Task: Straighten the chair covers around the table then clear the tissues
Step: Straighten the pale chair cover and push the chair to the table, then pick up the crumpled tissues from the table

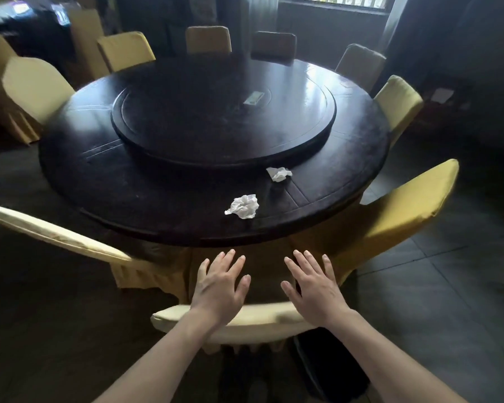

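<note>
Both hands, left [220,282] and right [314,283], spread flat with straight fingers over the nearest chair cover [245,318]. Beyond, two crumpled tissues [243,206] [278,173] lie near the worktop's [157,205] near edge; covered chairs ring it.

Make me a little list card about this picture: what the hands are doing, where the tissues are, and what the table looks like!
left hand: open, fingers spread over the near chair cover
right hand: open, fingers spread, beside the left one
tissues: two crumpled white ones on the table, nearer tissue, farther tissue
table: round, dark, with a turntable in the middle
chairs: yellow covers all around
tissues cleared: not yet
</note>
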